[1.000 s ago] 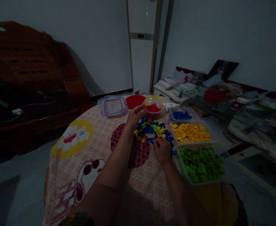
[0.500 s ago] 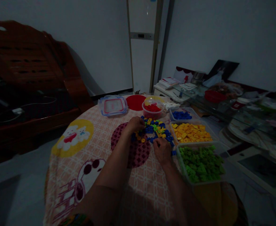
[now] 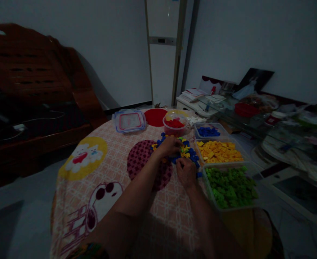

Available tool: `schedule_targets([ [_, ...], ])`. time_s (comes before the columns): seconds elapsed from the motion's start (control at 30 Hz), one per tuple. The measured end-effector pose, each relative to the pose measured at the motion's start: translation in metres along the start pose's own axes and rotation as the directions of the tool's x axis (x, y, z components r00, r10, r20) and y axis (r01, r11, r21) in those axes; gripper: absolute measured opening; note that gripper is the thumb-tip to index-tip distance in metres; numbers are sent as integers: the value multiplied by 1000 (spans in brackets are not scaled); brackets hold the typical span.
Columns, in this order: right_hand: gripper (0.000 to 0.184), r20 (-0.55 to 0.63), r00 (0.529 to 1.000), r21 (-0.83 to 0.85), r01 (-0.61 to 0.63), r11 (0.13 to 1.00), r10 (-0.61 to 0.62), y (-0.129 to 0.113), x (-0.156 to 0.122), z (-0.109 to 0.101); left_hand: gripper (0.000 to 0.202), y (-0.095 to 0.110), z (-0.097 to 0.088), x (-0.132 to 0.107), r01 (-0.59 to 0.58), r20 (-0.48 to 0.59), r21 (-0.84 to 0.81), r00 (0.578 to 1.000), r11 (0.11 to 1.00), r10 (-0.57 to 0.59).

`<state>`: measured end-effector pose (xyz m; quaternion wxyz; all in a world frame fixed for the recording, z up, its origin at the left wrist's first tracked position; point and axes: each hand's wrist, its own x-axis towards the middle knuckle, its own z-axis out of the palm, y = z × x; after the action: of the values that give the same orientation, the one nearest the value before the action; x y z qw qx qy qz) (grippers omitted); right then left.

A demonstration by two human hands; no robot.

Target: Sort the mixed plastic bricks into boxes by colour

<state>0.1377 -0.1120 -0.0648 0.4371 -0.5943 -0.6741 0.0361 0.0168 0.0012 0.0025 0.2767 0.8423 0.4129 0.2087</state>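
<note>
**A:** ok so what's changed in the last second? Starting at the near end.

**B:** Closest is the right hand (image 3: 186,172). It's parked at the near edge of the loose pile of mixed blue, yellow and green plastic bricks (image 3: 192,156), same spot as before. The fingers are curled in tight. Way too dark to tell if there's a brick pinched in there.

**A:** and the left one?

**B:** That's the mover. A second ago the left hand (image 3: 170,145) was up by the round clear tub of red bricks (image 3: 167,127). Then it dropped to the pile's left edge, and now it's slid right, palm down over the middle of the heap. The fingers are bent onto the bricks, and I can't tell if it's grabbed anything. It hides a good part of the pile.

**A:** what's around it?

**B:** Everything sits on a round table with a pink checked cartoon-print tablecloth (image 3: 93,172). Just right of the pile are three clear rectangular tubs in a row. The nearest is full of green bricks (image 3: 223,165), then one of yellow bricks (image 3: 215,140), then one of blue bricks (image 3: 209,124). Past the red tub are a flat red round lid (image 3: 155,117) and a clear rectangular lid with red and blue trim (image 3: 128,120). Against the back wall there's a tall white cabinet unit (image 3: 164,50).
</note>
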Motion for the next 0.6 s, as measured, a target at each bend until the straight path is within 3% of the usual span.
schedule_targets([
  [0.1,22,-5,1000,-3,-12,1000,11,0,0,0,31,8,13,3,-64,25,143,998,988,61],
  [0.2,22,-1,1000,2,-13,1000,13,0,0,0,25,8,17,3,-53,-6,158,998,986,55],
  [0.4,22,-7,1000,-2,-1,1000,1,-2,1,-1,11,-4,10,2,18,-61,-107,998,994,-25],
  [0.6,23,-12,1000,4,3,1000,-3,-3,1,-3,9,-11,6,0,70,-87,-438,989,896,-119],
])
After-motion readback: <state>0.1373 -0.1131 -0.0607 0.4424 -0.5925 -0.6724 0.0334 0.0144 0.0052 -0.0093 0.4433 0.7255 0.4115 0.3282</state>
